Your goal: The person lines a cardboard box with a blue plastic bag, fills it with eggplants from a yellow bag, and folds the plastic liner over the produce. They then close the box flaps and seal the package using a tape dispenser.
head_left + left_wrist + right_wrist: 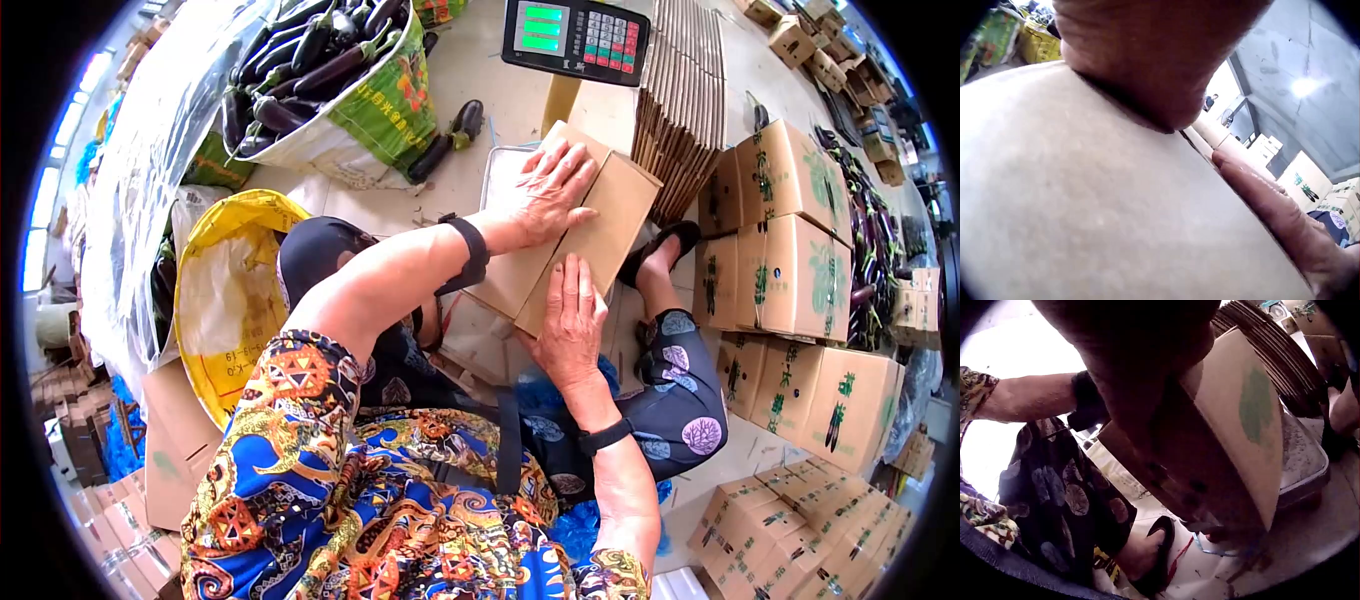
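A brown cardboard box (622, 200) sits between the person's knees, its top flaps folded down to a seam. The left hand (548, 197) lies across the far part of the top, fingers extended and thumb out over the seam. On the near part rests the right hand (573, 325), its fingers straight along a flap. In the left wrist view, a pale flap (1085, 200) fills the foreground, with the right hand (1272, 209) along its edge. The right wrist view shows a green print on the box side (1257, 406), beside the scale platform (1304, 462).
A scale display (575, 40) with lit green readouts stands beyond the box. Flattened cardboard (685, 90) is stacked beside it. Left are a sack (375, 130) of eggplants, loose eggplants (450, 140) on the floor and a yellow bag (200, 290). Printed boxes (790, 270) stand at right.
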